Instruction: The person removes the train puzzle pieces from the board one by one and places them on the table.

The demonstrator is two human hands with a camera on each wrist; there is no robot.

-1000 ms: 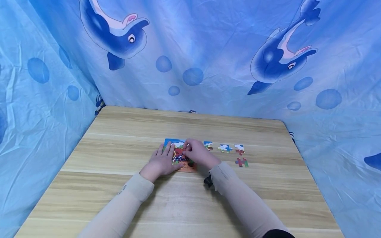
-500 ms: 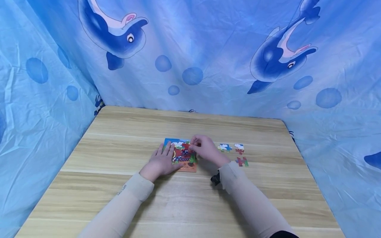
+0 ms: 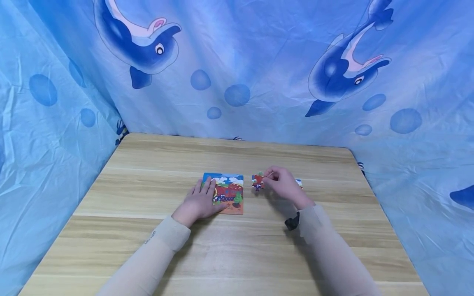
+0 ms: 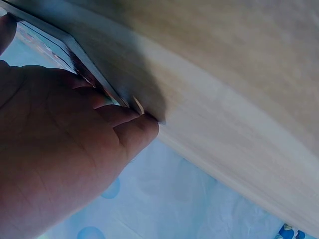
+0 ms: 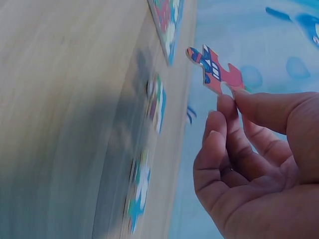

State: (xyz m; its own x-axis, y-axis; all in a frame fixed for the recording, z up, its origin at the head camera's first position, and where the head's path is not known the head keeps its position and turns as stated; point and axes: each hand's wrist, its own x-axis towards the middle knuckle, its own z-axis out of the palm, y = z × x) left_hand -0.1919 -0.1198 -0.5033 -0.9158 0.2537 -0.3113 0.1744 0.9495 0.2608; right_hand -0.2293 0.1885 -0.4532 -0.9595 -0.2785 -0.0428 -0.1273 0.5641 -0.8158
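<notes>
Right hand (image 3: 283,185) pinches a red puzzle piece (image 5: 215,69), left hand (image 3: 199,204) lies on the puzzle board (image 3: 231,190)

The two hands are well apart. The left hand's fingers are straight and a bit spread, touching the board's nine o'clock side. The right hand is between two and three o'clock from it. Its thumb and a fingertip are closed on the piece, up off the table (image 3: 229,255). The piece is thin and flat, with a round knob and scooped-out bits. It is near the board, at about three o'clock.

In the right wrist view, one loose piece (image 5: 158,107) lies at eight o'clock from it and another loose piece (image 5: 141,186) at seven.

The board is flat, with square corners. The table has stripy wood grain. At twelve o'clock hangs crinkly blue cloth (image 3: 274,53).
</notes>
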